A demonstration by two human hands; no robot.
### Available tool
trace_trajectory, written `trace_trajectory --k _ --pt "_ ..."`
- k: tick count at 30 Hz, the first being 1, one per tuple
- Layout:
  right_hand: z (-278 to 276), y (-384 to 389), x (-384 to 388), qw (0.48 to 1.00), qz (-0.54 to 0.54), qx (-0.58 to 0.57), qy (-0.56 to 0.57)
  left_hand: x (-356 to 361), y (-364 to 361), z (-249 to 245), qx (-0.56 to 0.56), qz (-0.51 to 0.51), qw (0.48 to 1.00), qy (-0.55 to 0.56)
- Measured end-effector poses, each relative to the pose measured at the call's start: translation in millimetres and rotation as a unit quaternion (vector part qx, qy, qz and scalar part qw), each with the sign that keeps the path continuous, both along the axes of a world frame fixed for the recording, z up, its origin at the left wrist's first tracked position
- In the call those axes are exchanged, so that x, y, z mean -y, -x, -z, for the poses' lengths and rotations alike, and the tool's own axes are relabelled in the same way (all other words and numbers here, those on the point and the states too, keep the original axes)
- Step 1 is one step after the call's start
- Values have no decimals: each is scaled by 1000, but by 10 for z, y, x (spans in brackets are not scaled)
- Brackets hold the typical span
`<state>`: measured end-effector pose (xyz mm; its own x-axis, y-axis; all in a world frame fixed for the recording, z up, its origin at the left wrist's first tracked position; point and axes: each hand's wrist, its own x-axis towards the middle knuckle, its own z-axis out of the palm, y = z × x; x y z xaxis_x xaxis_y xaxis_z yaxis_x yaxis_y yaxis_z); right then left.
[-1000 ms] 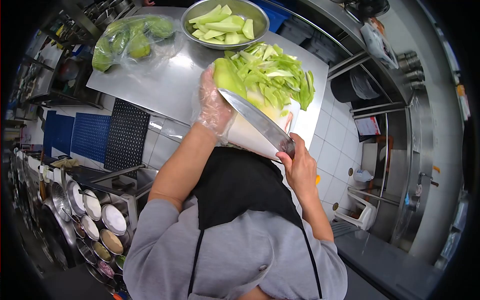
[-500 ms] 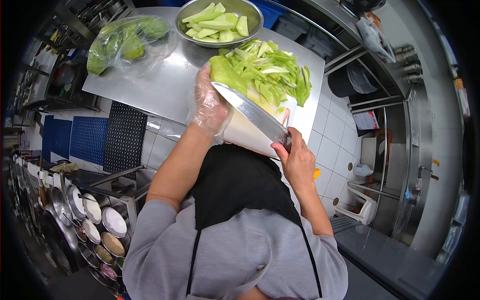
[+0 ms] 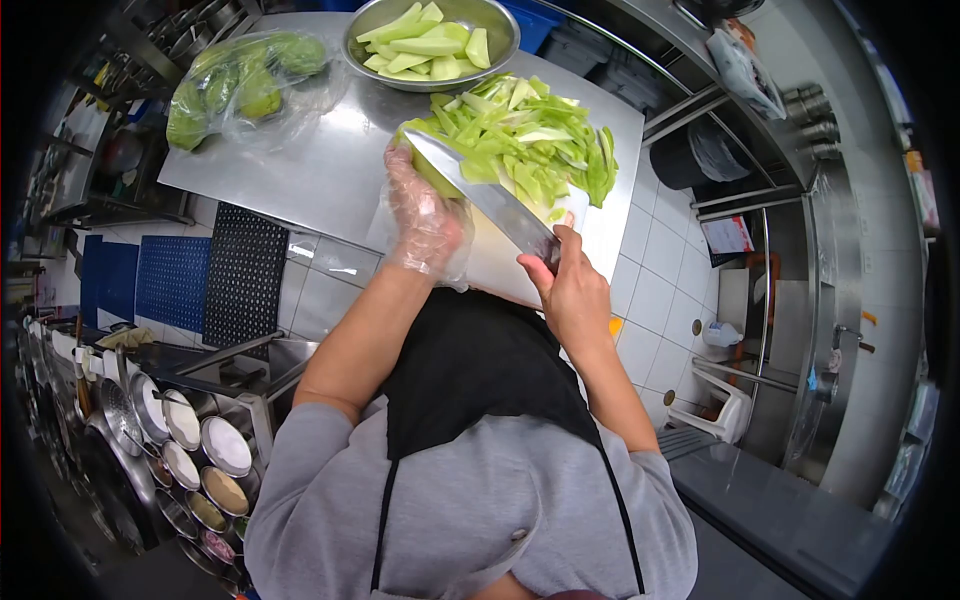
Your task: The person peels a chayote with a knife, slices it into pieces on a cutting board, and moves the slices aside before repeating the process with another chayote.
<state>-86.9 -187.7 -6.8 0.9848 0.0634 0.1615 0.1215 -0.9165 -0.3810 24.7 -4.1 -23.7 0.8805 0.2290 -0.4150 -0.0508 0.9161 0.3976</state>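
Grip: right hand [image 3: 572, 290] closed on knife [image 3: 500, 210]; left hand [image 3: 425, 215] gripping green vegetable [image 3: 425, 170]

1. Right hand. Bare fingers close around the handle end of the knife. The thumb extends along the near side, toward the blade.

2. Left hand. Clear plastic glove fitted. The hand holds the green vegetable from its left and near side. Exact fingertip positions on the underside cannot be told.

3. Workpiece. The green vegetable is tilted over the left part of the cutting board [image 3: 485, 258], beside the pile of peelings [image 3: 535, 135]. Whether it touches the board cannot be told.

4. Change from the earlier frame. The knife is now farther up and to the left. Its blade, previously along the near side of the vegetable, lies across it and covers part of its surface. The right hand is closer to the left hand.

5. Surroundings. The board rests on the metal table [image 3: 300, 190]. The metal bowl [image 3: 431, 84], containing cut pieces [image 3: 430, 45], stands beyond the peelings. The plastic bag [image 3: 250, 90] of green produce lies to the left of the bowl.
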Motion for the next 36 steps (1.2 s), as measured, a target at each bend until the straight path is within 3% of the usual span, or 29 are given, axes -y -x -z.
trace_trajectory --k 4,6,9,18,27,31,34,36 --pt "10 -230 -2 994 15 -67 -89 132 146 127 33 2 999 -29" --pt "-29 -326 48 981 50 -138 -124 145 204 120 12 58 998 15" --pt "47 -263 169 976 64 -140 -153 52 162 73 3 105 992 69" --pt "-48 193 369 993 -18 -91 -69 -92 38 10 15 126 989 70" --pt "-65 289 426 998 -20 -55 -7 -101 -37 -64 18 139 989 36" --pt "3 226 369 998 -13 -54 -5 -64 43 -122 18 131 991 26" --pt "38 142 323 997 -17 -73 -31 -72 62 -16 57 188 975 102" --pt "44 90 273 995 -26 -80 -58 -55 88 37 65 182 978 77"
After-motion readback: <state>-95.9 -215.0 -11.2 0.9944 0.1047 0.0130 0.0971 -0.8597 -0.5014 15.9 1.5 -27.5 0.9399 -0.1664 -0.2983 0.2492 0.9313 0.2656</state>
